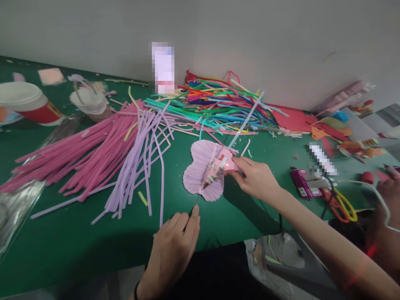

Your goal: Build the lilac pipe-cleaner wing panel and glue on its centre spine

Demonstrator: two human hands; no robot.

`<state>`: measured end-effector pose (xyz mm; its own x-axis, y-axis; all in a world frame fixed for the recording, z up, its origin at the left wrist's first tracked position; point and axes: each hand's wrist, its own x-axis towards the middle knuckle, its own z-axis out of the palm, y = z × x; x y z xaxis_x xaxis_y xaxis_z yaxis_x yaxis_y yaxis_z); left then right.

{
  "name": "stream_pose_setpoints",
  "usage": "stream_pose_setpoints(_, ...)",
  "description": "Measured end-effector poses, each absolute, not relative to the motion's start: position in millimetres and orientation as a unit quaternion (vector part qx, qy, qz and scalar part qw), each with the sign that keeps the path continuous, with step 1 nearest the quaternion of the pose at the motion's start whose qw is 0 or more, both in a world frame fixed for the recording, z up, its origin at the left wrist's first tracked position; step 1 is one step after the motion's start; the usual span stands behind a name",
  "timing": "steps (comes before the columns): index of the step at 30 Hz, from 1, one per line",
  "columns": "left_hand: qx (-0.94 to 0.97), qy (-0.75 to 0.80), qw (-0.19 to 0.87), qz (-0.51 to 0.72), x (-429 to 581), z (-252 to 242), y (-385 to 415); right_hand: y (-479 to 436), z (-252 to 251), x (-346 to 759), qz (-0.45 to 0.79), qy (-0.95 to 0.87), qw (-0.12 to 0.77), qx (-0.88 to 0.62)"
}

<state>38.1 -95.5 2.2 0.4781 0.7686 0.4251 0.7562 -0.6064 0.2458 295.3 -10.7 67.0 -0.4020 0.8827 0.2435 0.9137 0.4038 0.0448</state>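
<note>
Nearest, the left hand [175, 238] is closed, a thin stem [198, 200] pinched at its fingertips below pleated lilac petals [194, 177]. A pink glue gun [230, 160] is gripped by the right hand's [256, 180] curled fingers, its nozzle held over the petals, above the green table [131, 237].

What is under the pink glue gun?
Lilac pleated petals show beneath the glue gun, which the right hand holds. The part directly under its body is covered, so I can't tell whether they touch.
</note>
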Motion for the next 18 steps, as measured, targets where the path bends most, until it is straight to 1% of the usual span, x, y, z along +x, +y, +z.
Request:
stream_pose_setpoints(7, 0.860, 0.443, 0.005, 0.253, 38.7, 2.2, -95.1, -9.6, 65.9, 295.5, -0.085, -0.833, 0.093, -0.538)
stream_pose_setpoints(18, 0.861, 0.443, 0.007, 0.249, 38.1, 1.1, -95.6, -13.3, 76.2, 285.3, -0.124, -0.813, 0.081, -0.563)
